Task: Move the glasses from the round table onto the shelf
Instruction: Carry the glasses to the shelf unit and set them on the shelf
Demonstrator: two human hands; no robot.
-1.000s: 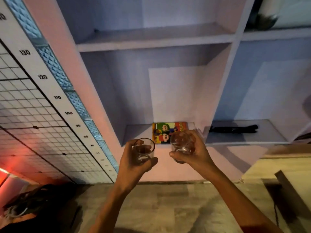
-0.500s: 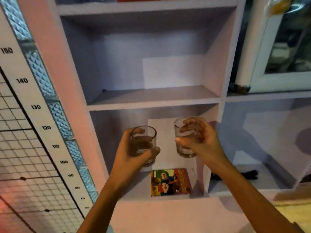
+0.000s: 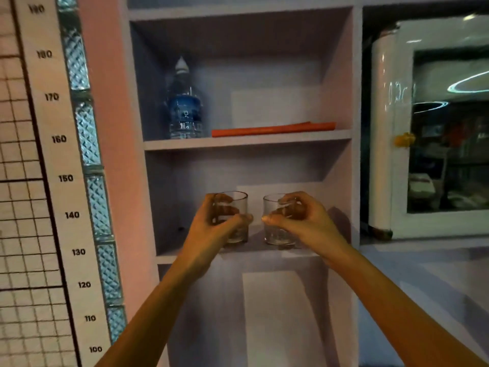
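Note:
Two short clear glasses are held side by side at the middle shelf (image 3: 169, 258) of a pale lilac shelf unit. My left hand (image 3: 211, 234) wraps around the left glass (image 3: 236, 205), fingers behind it and thumb in front. My right hand (image 3: 304, 221) grips the right glass (image 3: 272, 234) from its right side. Both glass bases sit at or just above the shelf board; I cannot tell whether they touch it. The two glasses stand upright, a small gap between them. The round table is out of view.
One shelf higher stand a blue-labelled water bottle (image 3: 185, 107) and a flat orange item (image 3: 272, 128). A white glass-door cabinet (image 3: 428, 128) fills the right compartment. A height scale (image 3: 66, 178) and glass blocks run down the wall at left.
Both hands rose with the glasses from the low shelf level up to the middle shelf, and my view tilted upward, bringing the bottle shelf into sight.

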